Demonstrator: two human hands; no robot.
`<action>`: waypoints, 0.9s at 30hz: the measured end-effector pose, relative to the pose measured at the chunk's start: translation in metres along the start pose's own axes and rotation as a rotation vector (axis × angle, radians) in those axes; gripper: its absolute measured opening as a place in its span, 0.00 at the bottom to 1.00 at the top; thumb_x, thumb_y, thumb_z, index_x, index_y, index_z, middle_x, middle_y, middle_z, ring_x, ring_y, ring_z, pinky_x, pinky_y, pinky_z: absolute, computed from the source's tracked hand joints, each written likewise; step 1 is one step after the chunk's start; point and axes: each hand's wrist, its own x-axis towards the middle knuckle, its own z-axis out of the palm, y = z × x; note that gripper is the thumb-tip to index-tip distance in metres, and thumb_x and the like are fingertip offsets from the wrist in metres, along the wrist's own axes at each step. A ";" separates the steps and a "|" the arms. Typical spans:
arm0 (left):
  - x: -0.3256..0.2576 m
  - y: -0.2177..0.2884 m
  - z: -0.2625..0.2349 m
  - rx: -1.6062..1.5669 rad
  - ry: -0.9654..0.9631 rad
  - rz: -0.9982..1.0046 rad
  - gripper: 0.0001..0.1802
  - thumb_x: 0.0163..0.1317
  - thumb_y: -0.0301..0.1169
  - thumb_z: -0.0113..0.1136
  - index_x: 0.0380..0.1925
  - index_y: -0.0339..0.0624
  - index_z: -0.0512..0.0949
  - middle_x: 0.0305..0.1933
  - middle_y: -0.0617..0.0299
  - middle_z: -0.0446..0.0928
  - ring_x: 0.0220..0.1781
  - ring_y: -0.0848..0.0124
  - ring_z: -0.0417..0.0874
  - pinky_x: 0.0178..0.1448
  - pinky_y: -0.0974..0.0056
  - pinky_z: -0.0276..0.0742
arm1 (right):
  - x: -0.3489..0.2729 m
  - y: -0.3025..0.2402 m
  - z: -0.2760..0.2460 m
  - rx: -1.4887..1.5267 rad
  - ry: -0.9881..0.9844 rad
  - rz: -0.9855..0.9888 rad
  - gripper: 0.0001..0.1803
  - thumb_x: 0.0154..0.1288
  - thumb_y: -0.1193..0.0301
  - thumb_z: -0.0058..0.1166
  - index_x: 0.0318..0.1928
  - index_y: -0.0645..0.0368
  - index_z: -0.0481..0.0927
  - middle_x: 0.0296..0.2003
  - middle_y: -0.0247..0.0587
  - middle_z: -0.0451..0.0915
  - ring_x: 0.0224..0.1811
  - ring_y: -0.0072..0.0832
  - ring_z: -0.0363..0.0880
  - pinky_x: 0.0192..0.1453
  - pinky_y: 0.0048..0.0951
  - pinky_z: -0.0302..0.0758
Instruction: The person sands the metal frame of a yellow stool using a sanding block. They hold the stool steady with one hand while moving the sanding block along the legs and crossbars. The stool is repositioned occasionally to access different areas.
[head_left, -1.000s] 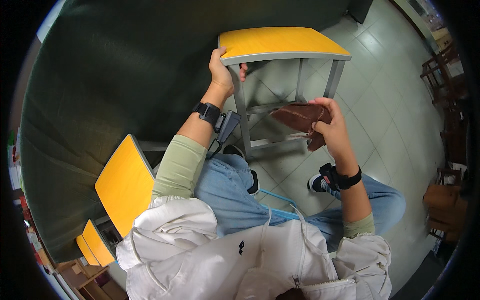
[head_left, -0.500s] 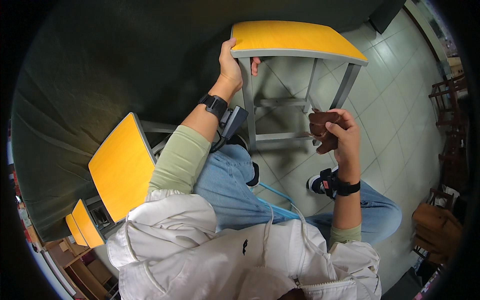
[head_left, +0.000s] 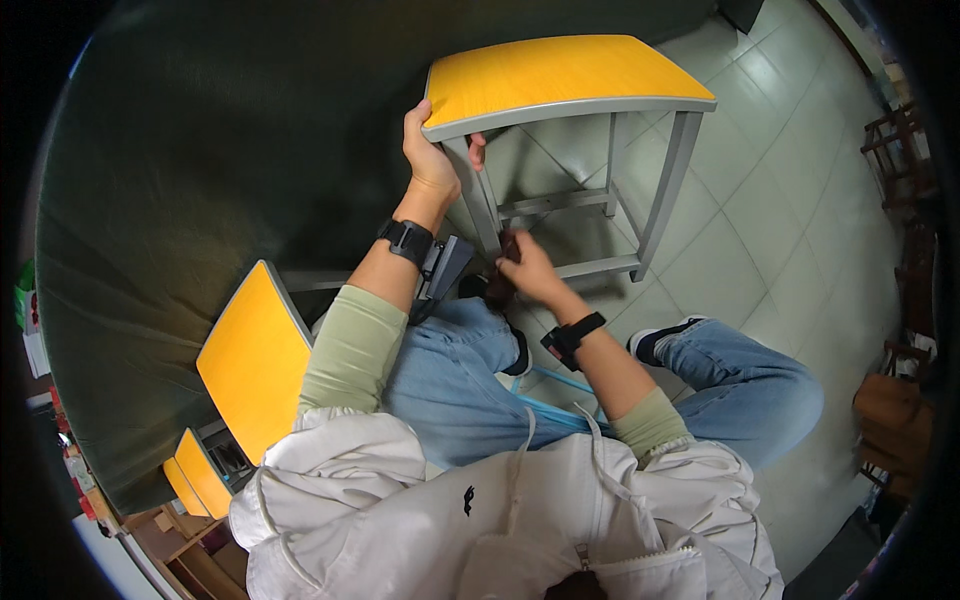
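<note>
In front of me stands a stool point(head_left: 560, 75) with a yellow seat and a grey metal frame. My left hand point(head_left: 432, 160) is closed around its near left corner, thumb at the seat's edge and fingertips showing past the leg. Lower on that same leg, my right hand point(head_left: 532, 270) presses a brown cloth point(head_left: 499, 291) against the metal. Part of the cloth is hidden behind the fingers, and its folds wrap close to the leg.
More yellow-topped stools point(head_left: 258, 365) stand at my left beside a dark green drape point(head_left: 130, 300). Under me is a light blue stool frame point(head_left: 560, 405). Brown wooden furniture point(head_left: 895, 410) lines the right side of the tiled floor point(head_left: 740, 250).
My right hand has moved left with the brown cloth, from near the stool's right leg to its near left leg. The stool appears slightly shifted left and turned; my left hand keeps its hold.
</note>
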 end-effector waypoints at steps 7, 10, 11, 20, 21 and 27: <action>0.002 -0.004 -0.004 -0.035 0.002 -0.022 0.33 0.63 0.56 0.32 0.26 0.37 0.73 0.15 0.53 0.72 0.12 0.64 0.69 0.18 0.63 0.67 | -0.024 0.065 0.003 -0.396 -0.111 0.032 0.24 0.50 0.76 0.57 0.51 0.66 0.74 0.48 0.58 0.76 0.48 0.54 0.76 0.54 0.44 0.74; 0.001 -0.002 -0.003 0.003 0.011 0.000 0.33 0.63 0.57 0.33 0.26 0.36 0.74 0.16 0.53 0.72 0.12 0.65 0.69 0.19 0.63 0.67 | -0.034 0.059 -0.014 -0.564 -0.116 0.066 0.22 0.49 0.77 0.57 0.48 0.65 0.76 0.45 0.55 0.77 0.47 0.54 0.76 0.53 0.45 0.74; 0.001 -0.002 -0.003 -0.002 0.013 -0.002 0.33 0.63 0.57 0.33 0.26 0.36 0.74 0.16 0.53 0.72 0.12 0.65 0.69 0.19 0.63 0.67 | -0.038 0.055 -0.022 -0.516 -0.043 0.062 0.22 0.48 0.77 0.57 0.48 0.65 0.76 0.44 0.54 0.77 0.47 0.52 0.76 0.52 0.44 0.74; 0.001 -0.003 -0.004 0.028 0.018 0.025 0.35 0.63 0.58 0.30 0.28 0.36 0.74 0.16 0.54 0.73 0.14 0.65 0.69 0.20 0.62 0.67 | -0.041 -0.024 -0.090 0.457 -0.092 0.353 0.23 0.50 0.82 0.50 0.50 0.61 0.74 0.40 0.38 0.78 0.40 0.27 0.77 0.45 0.28 0.76; 0.001 -0.002 -0.004 0.044 0.005 0.036 0.35 0.63 0.58 0.30 0.28 0.36 0.74 0.16 0.55 0.73 0.14 0.65 0.69 0.20 0.62 0.67 | -0.039 -0.035 -0.092 0.530 -0.121 0.336 0.23 0.50 0.83 0.49 0.51 0.61 0.74 0.40 0.37 0.77 0.40 0.27 0.77 0.45 0.27 0.75; 0.001 -0.001 -0.002 -0.030 0.034 0.059 0.33 0.62 0.57 0.34 0.32 0.36 0.75 0.17 0.53 0.73 0.14 0.66 0.70 0.18 0.62 0.67 | -0.038 -0.095 -0.115 0.290 -0.096 0.071 0.26 0.52 0.86 0.44 0.54 0.58 0.75 0.41 0.34 0.78 0.43 0.21 0.75 0.50 0.22 0.72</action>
